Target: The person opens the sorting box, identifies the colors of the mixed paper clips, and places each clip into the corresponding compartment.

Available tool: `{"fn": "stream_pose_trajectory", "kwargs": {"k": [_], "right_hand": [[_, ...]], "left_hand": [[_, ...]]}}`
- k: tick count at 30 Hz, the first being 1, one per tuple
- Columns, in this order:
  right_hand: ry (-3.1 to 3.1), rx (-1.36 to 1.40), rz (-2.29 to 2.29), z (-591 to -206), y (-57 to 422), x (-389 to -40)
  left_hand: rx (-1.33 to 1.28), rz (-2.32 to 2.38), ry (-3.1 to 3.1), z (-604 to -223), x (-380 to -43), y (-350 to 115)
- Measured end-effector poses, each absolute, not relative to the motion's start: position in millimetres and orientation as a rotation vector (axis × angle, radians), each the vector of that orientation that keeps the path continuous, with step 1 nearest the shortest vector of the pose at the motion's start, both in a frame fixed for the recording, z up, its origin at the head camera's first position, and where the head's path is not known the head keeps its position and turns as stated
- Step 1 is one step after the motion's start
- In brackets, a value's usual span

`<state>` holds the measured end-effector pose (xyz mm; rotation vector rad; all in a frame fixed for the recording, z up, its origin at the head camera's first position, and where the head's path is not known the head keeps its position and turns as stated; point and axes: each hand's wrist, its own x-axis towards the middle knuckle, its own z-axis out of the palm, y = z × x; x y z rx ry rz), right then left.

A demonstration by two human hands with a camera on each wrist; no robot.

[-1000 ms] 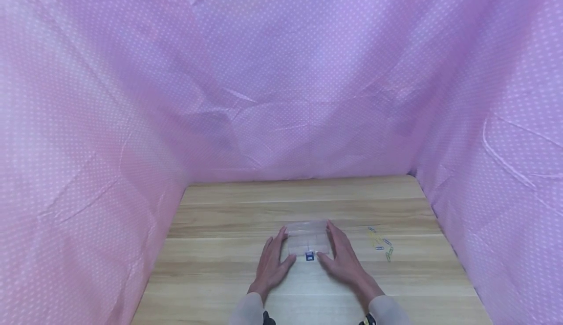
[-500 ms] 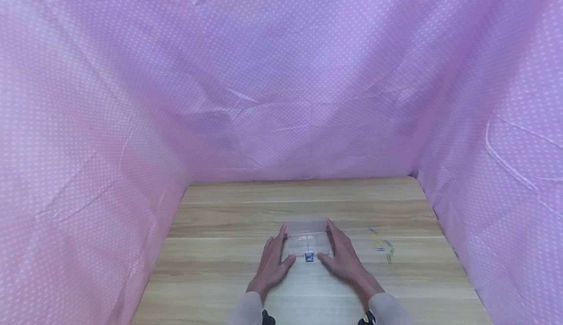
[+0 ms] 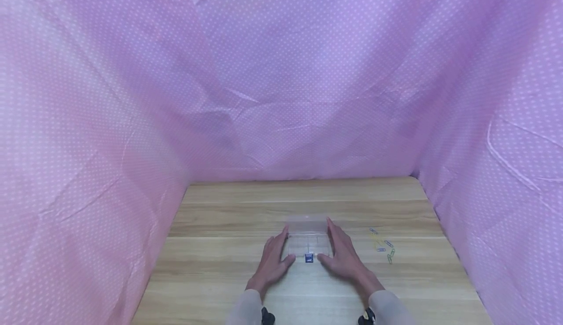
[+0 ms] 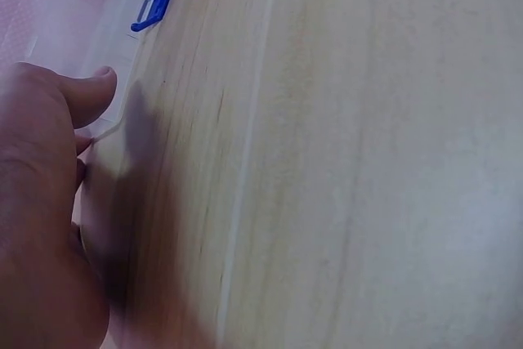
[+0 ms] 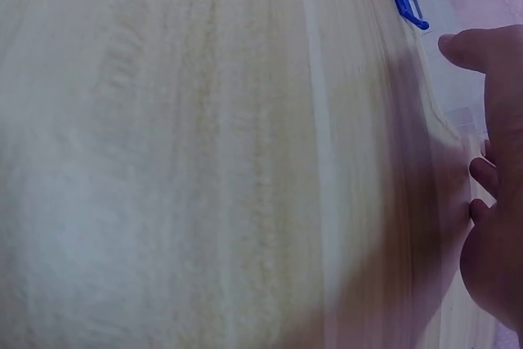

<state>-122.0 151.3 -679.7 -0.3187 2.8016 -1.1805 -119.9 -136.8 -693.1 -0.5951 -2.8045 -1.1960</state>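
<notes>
A clear plastic compartment box (image 3: 301, 246) sits on the wooden table, its lid (image 3: 306, 224) raised at the far side. On its near edge is a blue latch (image 3: 309, 258), unfastened and pointing toward me; the left wrist view shows this latch (image 4: 154, 7) as a small frame. My left hand (image 3: 272, 261) rests against the left side, thumb at the near corner and extended fingers along the side. Mirroring it, my right hand (image 3: 345, 259) touches the right side, its thumb near the latch and its forefinger reaching toward the lid. No contents show inside the box.
Several paper clips lie to the right of the right hand: blue ones (image 3: 389, 243), green ones (image 3: 391, 255) and yellow ones (image 3: 375, 242). Pink dotted cloth (image 3: 303, 139) encloses the wooden table (image 3: 237, 212) at the back and both sides.
The lid has swung backward, away from me, its far edge now higher in the head view. Both hands have stayed almost in place beside the box.
</notes>
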Motion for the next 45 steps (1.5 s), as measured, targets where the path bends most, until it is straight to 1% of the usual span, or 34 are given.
{"fn": "stream_pose_trajectory", "kwargs": {"k": [6,19,29,33,38,45], "right_hand": [[2.794,-0.299,-1.138,-680,152,-121],[2.833,-0.294,-1.150,-683,154,-117],[2.793,-0.233,-1.091,-685,155,-118],[2.799,-0.222,-1.088,-686,154,-117],[2.803,-0.223,-1.094,-686,154,-116],[2.805,-0.240,-1.086,-686,154,-117]], "left_hand": [[-0.645,-1.155,-2.769,-700,-122,-138],[-0.559,-1.257,-2.837,-703,-125,-137],[-0.467,-1.244,-3.005,-690,-122,-134],[-0.494,-1.208,-2.962,-690,-117,-134],[-0.535,-1.143,-2.884,-698,-113,-133],[-0.480,-1.077,-2.854,-706,-112,-133]]}}
